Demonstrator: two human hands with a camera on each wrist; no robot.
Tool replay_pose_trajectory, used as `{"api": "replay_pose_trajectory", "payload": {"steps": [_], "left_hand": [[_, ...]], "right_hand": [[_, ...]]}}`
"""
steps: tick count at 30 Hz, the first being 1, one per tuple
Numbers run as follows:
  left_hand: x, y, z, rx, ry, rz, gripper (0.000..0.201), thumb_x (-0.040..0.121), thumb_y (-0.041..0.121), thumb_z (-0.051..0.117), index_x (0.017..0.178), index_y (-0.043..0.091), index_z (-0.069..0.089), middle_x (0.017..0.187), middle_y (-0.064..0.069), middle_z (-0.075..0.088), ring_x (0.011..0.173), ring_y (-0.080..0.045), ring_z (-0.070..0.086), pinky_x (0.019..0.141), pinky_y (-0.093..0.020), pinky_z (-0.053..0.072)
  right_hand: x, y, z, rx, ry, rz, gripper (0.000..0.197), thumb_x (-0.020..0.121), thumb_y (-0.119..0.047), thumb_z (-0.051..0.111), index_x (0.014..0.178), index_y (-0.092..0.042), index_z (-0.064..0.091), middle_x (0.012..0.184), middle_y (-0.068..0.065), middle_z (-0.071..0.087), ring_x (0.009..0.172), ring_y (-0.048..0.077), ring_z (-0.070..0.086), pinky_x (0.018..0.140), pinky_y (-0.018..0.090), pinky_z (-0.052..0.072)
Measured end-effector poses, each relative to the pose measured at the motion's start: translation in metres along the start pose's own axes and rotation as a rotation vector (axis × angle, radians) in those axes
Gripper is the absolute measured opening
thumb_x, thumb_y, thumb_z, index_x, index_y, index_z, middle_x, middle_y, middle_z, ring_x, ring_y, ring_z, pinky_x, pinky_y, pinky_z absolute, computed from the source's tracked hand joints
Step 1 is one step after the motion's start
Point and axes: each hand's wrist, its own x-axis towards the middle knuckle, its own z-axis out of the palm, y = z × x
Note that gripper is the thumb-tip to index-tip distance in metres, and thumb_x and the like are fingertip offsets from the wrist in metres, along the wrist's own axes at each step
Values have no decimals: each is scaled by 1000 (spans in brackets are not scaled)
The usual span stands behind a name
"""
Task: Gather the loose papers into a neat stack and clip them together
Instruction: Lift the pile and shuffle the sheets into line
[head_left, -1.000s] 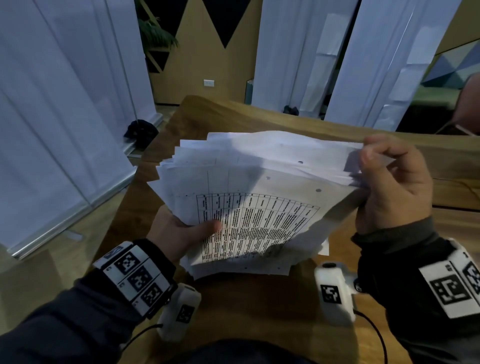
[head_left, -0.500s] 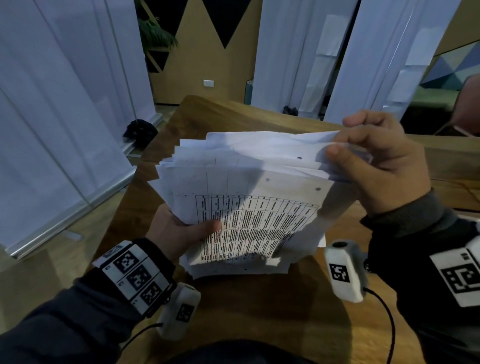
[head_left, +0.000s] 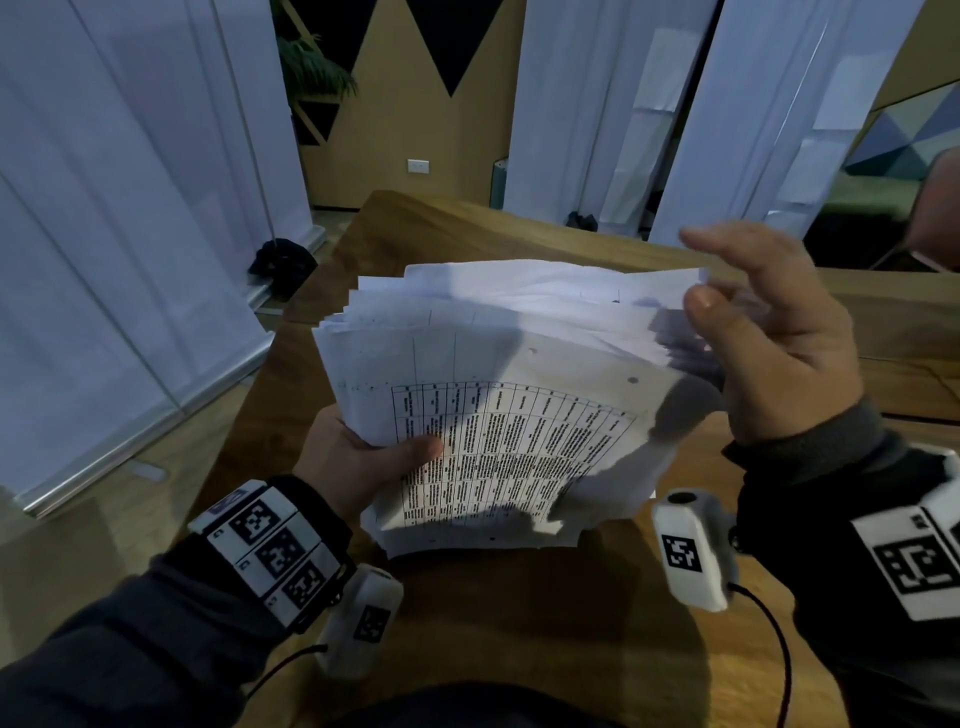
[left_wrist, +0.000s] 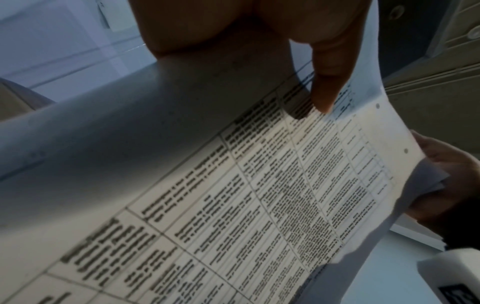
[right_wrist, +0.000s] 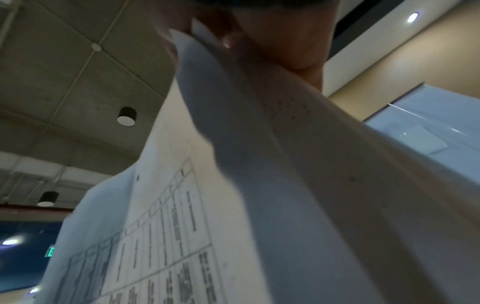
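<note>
White sheets, a thick uneven bundle of papers (head_left: 519, 395), are up off the wooden table (head_left: 467, 623) and held in the air in front of the person, so that is where the task's thing sits right now: between the two hands, not on the surface. The left hand (head_left: 363, 462) has the near left corner, thumb (left_wrist: 324, 82) pressed down on the printed grid of the top sheet and the fingers presumably wrapped underneath, out of sight; that grip looks like the anchor, carrying the weight so the other side can be worked. Over on the right edge, the right hand (head_left: 769, 338) is spread, fingers extended and loose rather than clamped, thumb tip just at the far right corner where the sheet edges fan out. From the right wrist view a paper edge runs up against the palm, so it touches the bundle, but I cannot say it is pinching anything. My read: the flat hand is there to pat or push the staggered edges square against the left hand's hold. The stack is not neat yet; the far edges step out one behind another, and lower sheets poke out along the near side. No clip shows anywhere in these views, so the clipping step looks some way off. One risk: with only one firm grip, loose sheets could slide out.
</note>
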Motion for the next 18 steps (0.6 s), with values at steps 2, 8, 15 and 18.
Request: {"api": "replay_pose_trajectory", "payload": {"steps": [2, 8, 15, 18], "left_hand": [[0, -1, -1, 3, -1, -3, 41, 62, -7, 75, 86, 24, 64, 75, 21, 73, 77, 4, 68, 60, -11, 53], [-1, -3, -3, 12, 8, 8, 38, 60, -1, 76, 87, 24, 65, 78, 13, 74, 81, -1, 69, 65, -16, 56], [3, -7, 0, -50, 38, -31, 24, 69, 4, 72, 85, 20, 65, 74, 16, 74, 72, 2, 68, 57, -12, 53], [5, -7, -1, -46, 34, -35, 23, 66, 8, 75, 84, 20, 66, 75, 12, 74, 73, 0, 69, 58, -13, 54]], "right_hand": [[1, 2, 2, -10, 45, 11, 13, 80, -25, 56, 90, -29, 63, 101, 14, 54, 86, -2, 57, 68, 10, 51], [-2, 13, 0, 415, 392, 240, 20, 80, -9, 61, 67, -24, 62, 57, -7, 65, 45, 10, 52, 44, 15, 42], [-14, 58, -12, 524, -14, 365, 37, 82, -19, 62, 118, -16, 51, 108, -6, 62, 90, 5, 65, 77, 28, 55], [-26, 71, -18, 492, -345, 347, 96, 54, -33, 83, 135, -4, 39, 117, -18, 64, 109, 0, 59, 88, 17, 51]]}}
